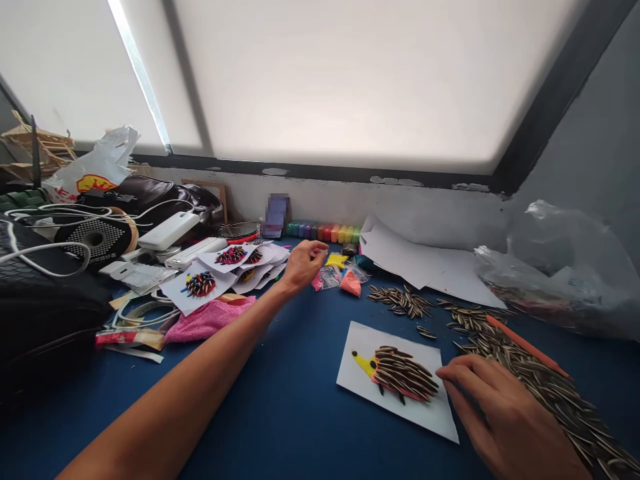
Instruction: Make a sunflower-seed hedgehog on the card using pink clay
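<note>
A white card point(350, 370) lies on the blue table, bearing a hedgehog point(405, 373) with a yellow clay head and a back of striped sunflower seeds. At the card's right edge, my right hand point(500, 403) has its thumb and index finger closed on the border beside the hedgehog's rear. My left hand point(303, 265) is stretched far forward, just left of a yellow clay piece point(337, 260) and a bag of orange clay point(351, 283). Its fingers are curled in a pinch; whatever is between them is too small to make out.
Loose sunflower seeds point(540, 393) spread along the right, with an orange stick point(527, 347) across them. White paper sheets point(425, 260) and a plastic bag point(550, 267) stand behind. Finished hedgehog cards point(200, 287), a pink cloth point(210, 321) and cables crowd the left. Colored clay packs point(325, 232) line the wall.
</note>
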Motion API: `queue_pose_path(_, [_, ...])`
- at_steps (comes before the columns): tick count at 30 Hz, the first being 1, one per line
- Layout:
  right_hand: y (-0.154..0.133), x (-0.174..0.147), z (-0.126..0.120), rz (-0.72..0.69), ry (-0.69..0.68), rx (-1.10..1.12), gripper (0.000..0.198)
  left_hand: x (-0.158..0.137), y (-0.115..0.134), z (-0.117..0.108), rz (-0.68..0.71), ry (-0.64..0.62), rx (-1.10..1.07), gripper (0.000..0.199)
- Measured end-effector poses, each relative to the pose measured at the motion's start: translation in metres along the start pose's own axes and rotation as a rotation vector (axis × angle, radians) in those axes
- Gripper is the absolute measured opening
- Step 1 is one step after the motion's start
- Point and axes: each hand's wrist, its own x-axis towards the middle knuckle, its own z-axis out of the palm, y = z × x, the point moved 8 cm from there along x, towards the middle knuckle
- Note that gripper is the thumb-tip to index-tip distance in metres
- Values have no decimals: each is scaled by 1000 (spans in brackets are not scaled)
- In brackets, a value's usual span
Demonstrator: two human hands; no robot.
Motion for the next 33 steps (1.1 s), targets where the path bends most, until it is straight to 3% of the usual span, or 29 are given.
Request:
queue_pose_path(2, [-2, 1, 0, -7, -1, 3, 27, -1, 12, 2, -14, -57, -28, 21])
queue_pose_path(5, [-3, 1, -1, -22, 13, 1, 28, -6, 38, 16, 4, -208, -110, 32])
queue_pose_path(9, [-5, 3, -6, -31, 31, -10, 29, -14, 63, 37, 152, -387, -116, 47])
queue_pose_path(13, [-4, 3, -12, -20, 56, -19, 28, -12, 29, 28, 84, -229, 152, 39])
queue_pose_path(17, [-2, 1, -13, -1, 52, -18, 25, -10, -6, 20, -42, -209, 250, 17])
queue_pose_path(21, [1, -1, -9, 11, 25, -7, 24, -3, 1, 8, -89, -125, 176, 4])
queue_pose_path(23, [3, -2, -8, 15, 19, 0, 23, -5, 19, 8, -84, -140, 73, 15])
queue_pose_path(26, [4, -2, -8, 19, 18, 3, 22, -24, 53, 31, -58, -339, -118, 32])
queue_pose_path(27, [4, -2, -8, 20, 17, 2, 23, -35, 65, 46, -55, -454, -209, 35])
queue_pose_path(29, [3, -2, -8, 14, 16, -2, 23, -66, 84, 84, -168, -814, -587, 34])
queue_pose_path(30, [3, -2, -8, 11, 16, -3, 23, -75, 89, 96, -205, -894, -678, 34])
queue_pose_path(31, [4, -2, -8, 11, 13, -2, 22, -77, 87, 105, -228, -894, -685, 33])
queue_pose_path(33, [5, -2, -9, 14, 20, 2, 21, -63, 72, 108, -237, -713, -634, 28])
